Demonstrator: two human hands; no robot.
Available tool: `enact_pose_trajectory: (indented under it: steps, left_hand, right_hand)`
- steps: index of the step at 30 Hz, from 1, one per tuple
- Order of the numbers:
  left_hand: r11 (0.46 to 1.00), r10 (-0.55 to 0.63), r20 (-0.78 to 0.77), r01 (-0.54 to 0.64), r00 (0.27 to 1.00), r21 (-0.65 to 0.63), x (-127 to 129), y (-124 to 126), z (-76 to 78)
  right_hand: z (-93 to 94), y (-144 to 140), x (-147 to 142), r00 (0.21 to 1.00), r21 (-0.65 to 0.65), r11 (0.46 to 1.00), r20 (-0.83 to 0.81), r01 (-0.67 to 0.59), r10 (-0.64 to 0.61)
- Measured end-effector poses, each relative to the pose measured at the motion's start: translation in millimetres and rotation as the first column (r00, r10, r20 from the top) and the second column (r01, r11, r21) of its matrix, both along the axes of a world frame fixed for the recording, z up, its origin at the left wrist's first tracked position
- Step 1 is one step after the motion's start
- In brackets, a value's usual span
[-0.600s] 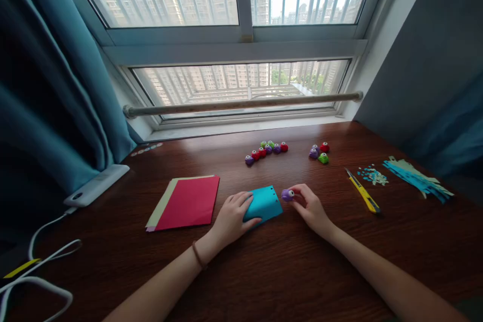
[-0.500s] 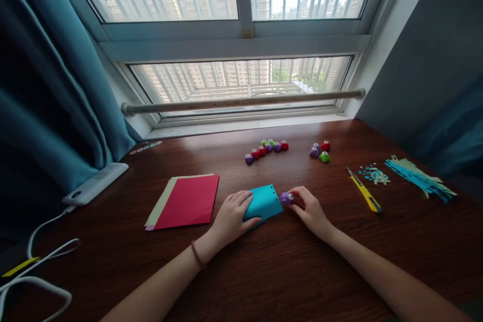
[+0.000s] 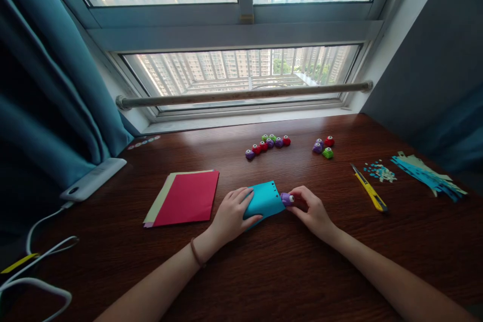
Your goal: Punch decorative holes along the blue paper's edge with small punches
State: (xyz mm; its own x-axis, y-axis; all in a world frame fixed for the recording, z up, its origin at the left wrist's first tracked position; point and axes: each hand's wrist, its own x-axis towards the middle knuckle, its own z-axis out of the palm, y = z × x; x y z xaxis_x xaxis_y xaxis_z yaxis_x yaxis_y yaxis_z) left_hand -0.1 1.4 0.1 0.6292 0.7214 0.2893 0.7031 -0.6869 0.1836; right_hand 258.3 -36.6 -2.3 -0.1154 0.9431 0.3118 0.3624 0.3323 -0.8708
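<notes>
My left hand (image 3: 231, 215) holds a small folded teal paper (image 3: 264, 198) by its left side, lifted slightly off the brown wooden table (image 3: 264, 271). The paper's right edge shows a row of punched holes. My right hand (image 3: 311, 210) grips a small purple paper punch (image 3: 287, 198), which is pushed onto the paper's right edge.
A stack of red and cream paper (image 3: 184, 197) lies to the left. Several small coloured punches (image 3: 267, 143) sit farther back, with another group (image 3: 323, 147) to their right. A yellow utility knife (image 3: 369, 189), teal scraps (image 3: 380, 171), cut teal strips (image 3: 428, 173), a white power strip (image 3: 92, 178) and cables (image 3: 35, 256) are around.
My right hand has slid the purple punch leftward onto the edge of the teal paper. The camera has tilted down slightly.
</notes>
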Motion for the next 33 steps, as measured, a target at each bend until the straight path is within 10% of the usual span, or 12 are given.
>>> enact_pose_trajectory:
  steps: [14, 33]
  left_hand:
    - [1.000, 0.018, 0.026, -0.018, 1.000, 0.000, 0.4, -0.6, -1.9]
    - [0.997, 0.077, -0.017, -0.077, 0.997, -0.003, 1.5, -1.5, -1.8]
  right_hand:
    - [1.3, -2.0, 2.7, 0.993, 0.211, 0.977, 0.120, -0.024, -0.002]
    - [7.6, 0.1, 7.1, 0.979, 0.040, 0.991, 0.165, -0.126, 0.118]
